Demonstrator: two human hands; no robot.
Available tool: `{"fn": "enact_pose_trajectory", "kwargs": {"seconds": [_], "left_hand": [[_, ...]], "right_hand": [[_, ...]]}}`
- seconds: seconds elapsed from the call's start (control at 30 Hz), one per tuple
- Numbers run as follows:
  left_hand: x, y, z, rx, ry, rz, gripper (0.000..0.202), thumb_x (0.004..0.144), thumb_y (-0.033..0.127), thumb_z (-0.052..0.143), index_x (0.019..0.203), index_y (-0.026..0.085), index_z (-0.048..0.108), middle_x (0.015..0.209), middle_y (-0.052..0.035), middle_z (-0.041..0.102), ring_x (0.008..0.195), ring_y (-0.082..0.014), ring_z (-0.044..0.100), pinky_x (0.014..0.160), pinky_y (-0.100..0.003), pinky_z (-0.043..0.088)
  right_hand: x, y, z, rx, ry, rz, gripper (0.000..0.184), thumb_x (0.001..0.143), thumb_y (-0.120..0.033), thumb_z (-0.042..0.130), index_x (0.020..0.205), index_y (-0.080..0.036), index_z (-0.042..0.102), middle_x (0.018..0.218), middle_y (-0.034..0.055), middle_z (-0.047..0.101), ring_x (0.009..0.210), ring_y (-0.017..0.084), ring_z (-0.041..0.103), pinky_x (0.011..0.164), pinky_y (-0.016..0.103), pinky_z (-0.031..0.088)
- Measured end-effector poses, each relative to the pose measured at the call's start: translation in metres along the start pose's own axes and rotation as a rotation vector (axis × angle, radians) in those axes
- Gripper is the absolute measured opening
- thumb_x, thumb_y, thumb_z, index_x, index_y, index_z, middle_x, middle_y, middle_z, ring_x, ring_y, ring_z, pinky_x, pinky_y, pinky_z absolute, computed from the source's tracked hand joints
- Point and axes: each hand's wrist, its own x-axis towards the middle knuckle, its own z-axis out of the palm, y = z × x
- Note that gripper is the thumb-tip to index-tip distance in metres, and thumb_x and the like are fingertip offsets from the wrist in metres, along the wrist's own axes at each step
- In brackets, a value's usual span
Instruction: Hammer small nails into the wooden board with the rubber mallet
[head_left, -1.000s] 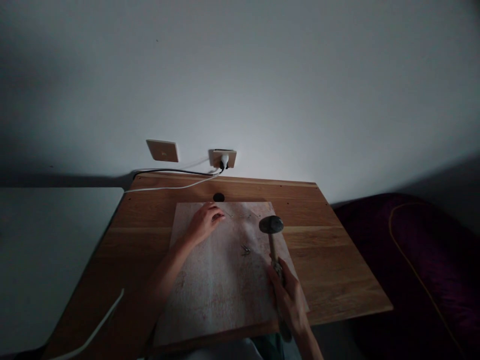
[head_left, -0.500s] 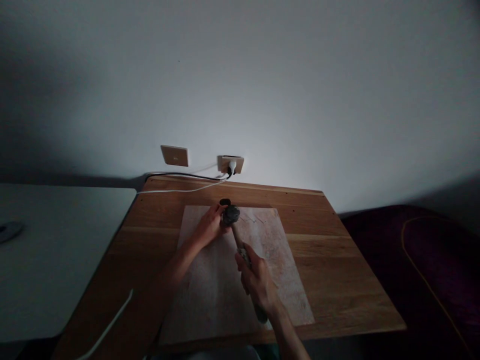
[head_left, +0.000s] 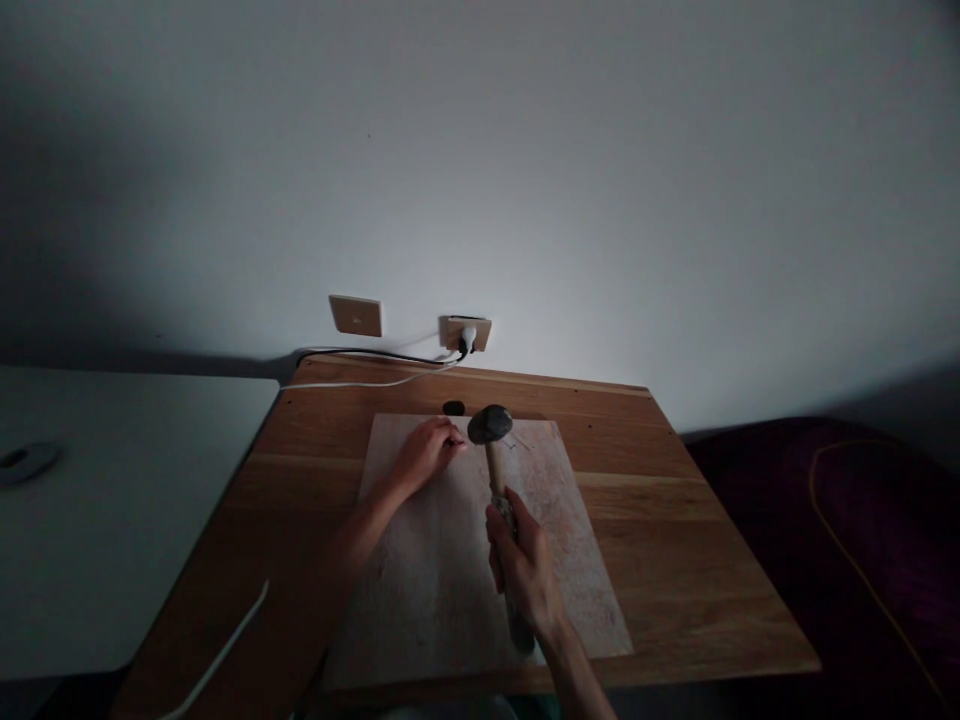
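Observation:
My right hand (head_left: 529, 560) is wrapped round the handle of a hammer (head_left: 491, 425) with a dark, rounded head and a pale wooden shaft. The hammer head is raised just to the right of my left hand (head_left: 429, 452). My left hand rests near the far edge of a pale, worn board (head_left: 442, 590), its thumb and fingers pinched together. What they pinch is too small and dark to make out. Several thin nails (head_left: 519, 442) show on the board beyond the hammer head; whether they stand or lie is unclear.
The board lies on a wooden table (head_left: 660, 520) against a white wall. A dark oval spot (head_left: 453, 408) is just behind the board. Cables (head_left: 375, 352) run to a wall socket (head_left: 466, 335). A white surface (head_left: 135, 520) adjoins at left; purple fabric (head_left: 885, 520) lies at right.
The hammer head has moved right, away from my left hand, which it partly covered before. My left hand has stayed near the same place on the board. The view has shifted slightly.

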Motion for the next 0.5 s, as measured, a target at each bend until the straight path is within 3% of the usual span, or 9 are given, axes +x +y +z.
{"fn": "enact_pose_trajectory", "kwargs": {"seconds": [0.07, 0.2, 0.4, 0.5], "left_hand": [[-0.0009, 0.0008, -0.0004, 0.026, 0.004, -0.021, 0.012, 0.084, 0.015, 0.079, 0.092, 0.022, 0.072, 0.096, -0.004, 0.071, 0.09, -0.0228, 0.068, 0.084, -0.035, 0.054], [-0.0026, 0.0024, -0.0011, 0.052, 0.02, -0.051, 0.041, 0.074, 0.015, 0.084, 0.112, 0.021, 0.067, 0.115, -0.0086, 0.067, 0.098, -0.0261, 0.068, 0.085, -0.036, 0.056], [-0.002, 0.0043, -0.0022, 0.083, -0.032, -0.085, 0.013, 0.084, 0.012, 0.074, 0.094, 0.019, 0.067, 0.103, -0.0076, 0.069, 0.095, -0.0246, 0.069, 0.085, -0.034, 0.055], [-0.0005, 0.0047, -0.0036, 0.064, -0.052, -0.064, 0.013, 0.086, 0.006, 0.069, 0.087, 0.019, 0.068, 0.096, -0.0062, 0.07, 0.094, -0.0237, 0.069, 0.086, -0.033, 0.053]], "right_hand": [[-0.0004, 0.0, 0.0002, -0.024, -0.02, -0.014, 0.055, 0.101, -0.061, 0.053, 0.132, -0.016, 0.054, 0.056, -0.0118, 0.043, 0.038, 0.008, 0.041, 0.033, 0.016, 0.032], [0.0016, 0.0007, 0.0006, -0.136, -0.076, -0.029, 0.056, 0.102, -0.059, 0.051, 0.138, -0.016, 0.054, 0.062, -0.0091, 0.05, 0.038, 0.008, 0.046, 0.033, 0.017, 0.035], [-0.0014, 0.0062, 0.0, -0.113, -0.032, 0.021, 0.062, 0.1, -0.063, 0.05, 0.136, -0.014, 0.056, 0.062, -0.0089, 0.048, 0.038, 0.009, 0.046, 0.032, 0.018, 0.036], [-0.0043, 0.008, -0.0015, -0.098, -0.021, 0.042, 0.063, 0.098, -0.066, 0.051, 0.134, -0.014, 0.057, 0.06, -0.0092, 0.047, 0.037, 0.009, 0.045, 0.032, 0.018, 0.036]]}}
